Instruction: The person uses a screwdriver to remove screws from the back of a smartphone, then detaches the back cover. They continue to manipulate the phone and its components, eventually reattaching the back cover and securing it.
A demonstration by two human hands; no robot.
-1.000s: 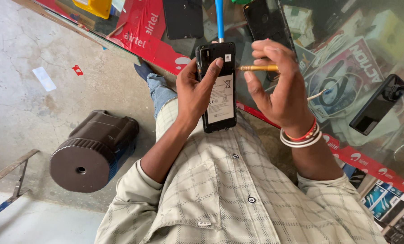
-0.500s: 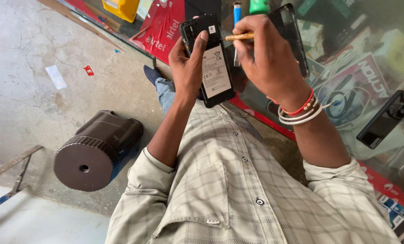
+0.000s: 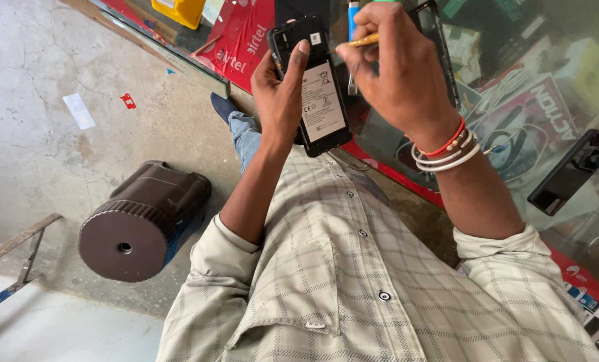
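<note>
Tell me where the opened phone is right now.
In the head view, the opened phone sits top centre, held in the left hand, just left of the right hand, above the glass counter.

Setting was a small phone repair shop. A glass-topped counter (image 3: 514, 80) displayed boxed accessories and a black handset (image 3: 571, 173). Floor (image 3: 38, 87) was bare cracked concrete.
</note>
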